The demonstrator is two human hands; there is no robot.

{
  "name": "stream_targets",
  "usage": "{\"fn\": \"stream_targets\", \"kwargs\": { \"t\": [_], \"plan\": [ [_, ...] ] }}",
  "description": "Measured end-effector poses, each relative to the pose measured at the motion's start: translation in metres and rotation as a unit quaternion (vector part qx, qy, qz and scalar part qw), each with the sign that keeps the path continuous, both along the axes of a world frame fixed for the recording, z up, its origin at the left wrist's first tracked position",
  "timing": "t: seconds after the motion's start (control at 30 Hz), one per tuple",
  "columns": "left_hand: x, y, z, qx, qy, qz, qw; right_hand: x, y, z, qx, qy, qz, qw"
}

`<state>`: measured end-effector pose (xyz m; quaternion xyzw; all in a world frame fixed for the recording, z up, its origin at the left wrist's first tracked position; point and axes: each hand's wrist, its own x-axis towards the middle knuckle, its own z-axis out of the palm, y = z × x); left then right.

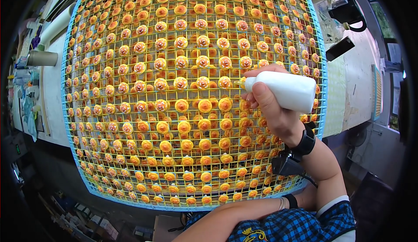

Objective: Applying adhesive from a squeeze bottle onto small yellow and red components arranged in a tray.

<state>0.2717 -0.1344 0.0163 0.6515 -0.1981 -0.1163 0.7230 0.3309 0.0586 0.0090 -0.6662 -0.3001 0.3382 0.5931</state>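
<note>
White tabletop (352,81) carries a blue-rimmed wire grid tray (320,59) packed with small orange-and-yellow round pieces (187,124). Above its right-centre, the right hand (270,107) wraps a white squeeze bottle (287,91), nozzle pointing left at the pieces. Only the left forearm shows, lying below the tray; its hand is out of sight.

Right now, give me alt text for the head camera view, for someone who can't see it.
The right hand grips a white plastic squeeze bottle, its yellow nozzle tip pointing left over a blue-rimmed wire mesh tray packed with rows of small round orange pieces, many in the upper rows topped with white. The left forearm lies below the tray; its hand is hidden.
</note>
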Motion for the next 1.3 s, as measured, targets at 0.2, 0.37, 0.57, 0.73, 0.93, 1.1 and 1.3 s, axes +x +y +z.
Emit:
{"fn": "stream_targets", "kwargs": {
  "t": [0.2,0.37,0.57,0.73,0.93,1.1,1.3],
  "plan": [
    [-0.0012,-0.0001,0.0009,0.000,-0.002,0.003,1.000,-0.0004,0.0006,0.0004,0.002,0.009,-0.003,1.000],
    [-0.0015,0.0018,0.0013,0.001,-0.004,0.006,1.000,0.0003,0.0000,0.0004,-0.005,-0.002,-0.003,1.000],
    [-0.0025,0.0031,0.0016,0.002,-0.006,0.011,1.000,-0.0005,-0.0012,0.0029,-0.004,0.000,0.014,1.000],
    [-0.0022,0.0036,0.0021,0.002,-0.008,0.013,1.000,0.0000,-0.0007,0.0052,-0.009,0.005,0.031,0.999],
    [-0.0008,0.0062,0.0021,0.002,-0.009,0.016,1.000,-0.0002,0.0004,0.0059,-0.017,0.000,0.033,0.999],
    [-0.0007,0.0067,0.0024,0.003,-0.010,0.020,1.000,-0.0004,-0.0003,0.0060,-0.015,0.012,0.021,1.000],
    [0.0005,0.0071,0.0033,0.004,-0.013,0.025,1.000,0.0017,-0.0019,0.0044,-0.025,-0.053,0.059,0.997]
  ]
}}
